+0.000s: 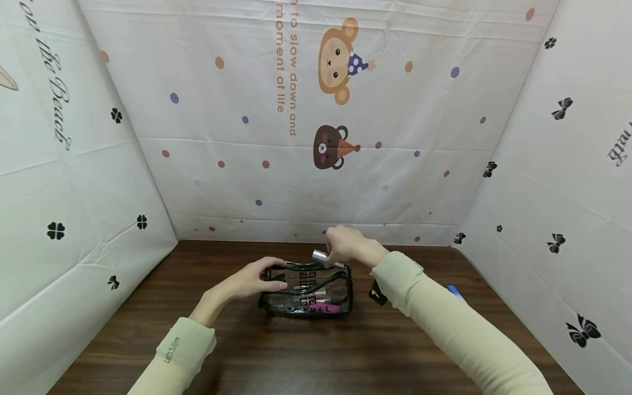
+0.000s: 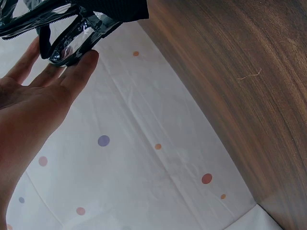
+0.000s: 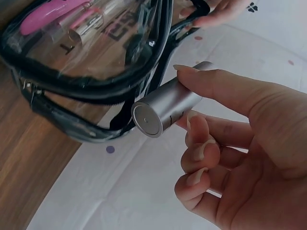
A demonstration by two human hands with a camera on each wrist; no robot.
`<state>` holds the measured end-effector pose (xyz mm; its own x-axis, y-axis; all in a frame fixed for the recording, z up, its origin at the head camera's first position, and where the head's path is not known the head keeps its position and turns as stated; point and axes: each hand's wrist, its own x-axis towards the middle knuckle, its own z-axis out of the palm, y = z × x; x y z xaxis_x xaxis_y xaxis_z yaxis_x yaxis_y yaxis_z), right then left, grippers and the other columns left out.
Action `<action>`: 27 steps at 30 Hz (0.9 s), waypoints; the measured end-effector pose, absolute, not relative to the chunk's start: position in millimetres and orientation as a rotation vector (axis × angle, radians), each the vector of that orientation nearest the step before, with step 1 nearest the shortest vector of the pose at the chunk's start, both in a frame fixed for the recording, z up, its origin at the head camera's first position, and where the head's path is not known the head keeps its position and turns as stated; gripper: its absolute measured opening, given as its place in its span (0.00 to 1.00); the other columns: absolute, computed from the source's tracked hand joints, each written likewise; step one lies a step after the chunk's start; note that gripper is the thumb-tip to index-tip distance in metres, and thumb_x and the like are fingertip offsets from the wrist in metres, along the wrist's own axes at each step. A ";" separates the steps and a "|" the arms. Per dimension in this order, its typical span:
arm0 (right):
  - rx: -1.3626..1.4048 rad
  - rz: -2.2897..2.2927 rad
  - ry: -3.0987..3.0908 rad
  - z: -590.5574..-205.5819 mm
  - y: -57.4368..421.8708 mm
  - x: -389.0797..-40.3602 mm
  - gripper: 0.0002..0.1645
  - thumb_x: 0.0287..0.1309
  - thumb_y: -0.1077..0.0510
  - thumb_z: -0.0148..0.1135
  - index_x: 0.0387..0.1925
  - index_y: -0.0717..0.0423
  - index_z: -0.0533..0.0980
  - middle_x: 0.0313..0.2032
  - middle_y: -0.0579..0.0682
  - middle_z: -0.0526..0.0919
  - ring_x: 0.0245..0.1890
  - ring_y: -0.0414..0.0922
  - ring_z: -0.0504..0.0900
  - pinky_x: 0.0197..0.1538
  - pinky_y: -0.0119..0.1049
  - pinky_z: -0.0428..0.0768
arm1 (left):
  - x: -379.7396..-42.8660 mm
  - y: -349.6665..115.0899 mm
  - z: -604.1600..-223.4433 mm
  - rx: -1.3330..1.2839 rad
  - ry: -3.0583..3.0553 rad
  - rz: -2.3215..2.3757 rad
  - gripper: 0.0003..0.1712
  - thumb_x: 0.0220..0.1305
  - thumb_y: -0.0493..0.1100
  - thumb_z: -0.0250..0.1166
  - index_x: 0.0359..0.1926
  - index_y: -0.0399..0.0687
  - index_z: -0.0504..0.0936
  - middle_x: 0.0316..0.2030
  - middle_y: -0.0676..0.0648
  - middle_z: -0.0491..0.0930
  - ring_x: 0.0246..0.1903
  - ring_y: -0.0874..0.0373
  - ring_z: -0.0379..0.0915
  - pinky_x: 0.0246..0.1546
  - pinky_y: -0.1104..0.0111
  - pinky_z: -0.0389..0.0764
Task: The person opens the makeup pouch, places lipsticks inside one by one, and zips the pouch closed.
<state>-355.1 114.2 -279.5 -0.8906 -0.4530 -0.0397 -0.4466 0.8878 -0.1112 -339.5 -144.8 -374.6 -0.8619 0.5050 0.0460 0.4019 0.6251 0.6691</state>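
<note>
A clear cosmetic bag (image 1: 291, 302) with black trim stands on the brown table, its top unzipped. My left hand (image 1: 257, 277) grips the bag's left end, thumb toward the front; in the left wrist view its fingers (image 2: 79, 76) lie against the black-edged opening. Between thumb and fingers, my right hand (image 1: 344, 244) pinches a silver cylindrical tube (image 3: 168, 105), tilted over the bag's right end at the back rim. Through the clear side show a pink item (image 3: 48, 17) and shiny silver tubes (image 3: 86, 28).
Right of the bag lies a small black and yellow item (image 1: 377, 293), partly covered by the right sleeve (image 1: 434, 312). A blue item (image 1: 454, 292) shows past that sleeve. Printed white sheets (image 1: 276, 181) wall the table (image 1: 296, 356) at the back and both sides.
</note>
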 end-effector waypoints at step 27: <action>-0.810 -0.060 2.952 -306.0 89.2 -350.0 0.20 0.49 0.56 0.75 0.10 0.51 0.74 0.10 0.42 0.71 0.13 0.38 0.65 0.19 0.31 0.61 | -339.8 -145.9 -375.0 0.762 2.711 1.062 0.36 0.61 0.63 0.64 0.67 0.57 0.68 0.68 0.46 0.65 0.69 0.44 0.60 0.63 0.45 0.67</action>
